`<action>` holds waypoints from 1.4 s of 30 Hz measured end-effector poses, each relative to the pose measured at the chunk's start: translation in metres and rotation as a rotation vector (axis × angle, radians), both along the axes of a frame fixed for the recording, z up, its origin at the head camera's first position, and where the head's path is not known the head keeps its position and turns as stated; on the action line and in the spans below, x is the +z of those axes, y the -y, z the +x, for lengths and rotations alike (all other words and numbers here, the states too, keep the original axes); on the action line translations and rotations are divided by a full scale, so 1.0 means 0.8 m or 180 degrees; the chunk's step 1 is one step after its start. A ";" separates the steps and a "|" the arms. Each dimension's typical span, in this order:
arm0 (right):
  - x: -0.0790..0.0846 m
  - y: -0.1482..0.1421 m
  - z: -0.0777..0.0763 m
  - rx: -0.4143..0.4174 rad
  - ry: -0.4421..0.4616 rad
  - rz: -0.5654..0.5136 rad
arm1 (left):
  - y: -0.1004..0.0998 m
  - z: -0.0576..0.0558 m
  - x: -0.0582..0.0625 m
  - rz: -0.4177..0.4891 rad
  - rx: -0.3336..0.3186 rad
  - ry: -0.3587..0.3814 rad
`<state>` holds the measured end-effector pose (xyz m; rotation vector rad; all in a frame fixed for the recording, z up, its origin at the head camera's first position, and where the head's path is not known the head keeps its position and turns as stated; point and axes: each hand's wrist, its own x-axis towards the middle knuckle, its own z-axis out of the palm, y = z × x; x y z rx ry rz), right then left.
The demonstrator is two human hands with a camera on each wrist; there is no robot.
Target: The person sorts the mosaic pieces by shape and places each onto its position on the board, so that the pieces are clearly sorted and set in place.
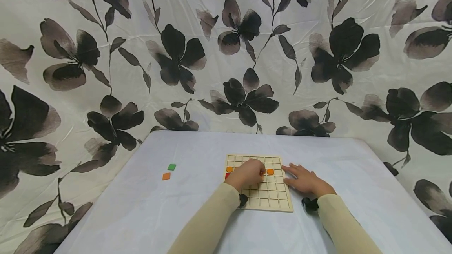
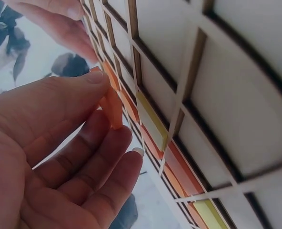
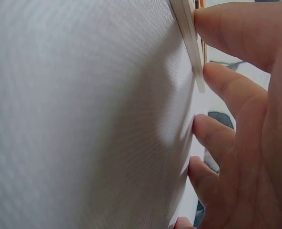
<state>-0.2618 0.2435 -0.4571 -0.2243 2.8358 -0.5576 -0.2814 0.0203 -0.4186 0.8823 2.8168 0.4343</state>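
A wooden grid board (image 1: 275,197) lies on the white table. My left hand (image 1: 249,172) is over its middle and pinches an orange tile (image 2: 113,107) between thumb and fingers, close above the cells. Several pieces sit in cells: an orange disc (image 1: 270,171) right of this hand, another orange disc (image 1: 230,169) and a red tile (image 1: 227,176) left of it. The left wrist view shows a yellow tile (image 2: 152,125) among them. My right hand (image 1: 304,180) has its fingers spread, thumb and index fingertip at the board's right edge (image 3: 191,43), other fingertips on the table.
Left of the board, a green tile (image 1: 171,167) and an orange square tile (image 1: 166,176) lie on the white tabletop (image 1: 141,214). A curtain with dark flowers (image 1: 289,69) hangs behind the table's far edge.
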 end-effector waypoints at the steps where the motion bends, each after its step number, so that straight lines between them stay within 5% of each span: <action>1: 0.000 0.000 0.000 -0.0001 0.0001 0.0002 | -0.002 0.000 0.000 0.0004 0.0009 0.0022; 17: -0.002 0.002 -0.002 -0.0010 0.0002 0.0026 | -0.010 -0.008 -0.010 0.0092 0.0206 0.0247; 42: 0.000 -0.002 0.002 0.0064 -0.0031 -0.0022 | -0.009 -0.009 -0.017 0.0039 0.0047 0.0173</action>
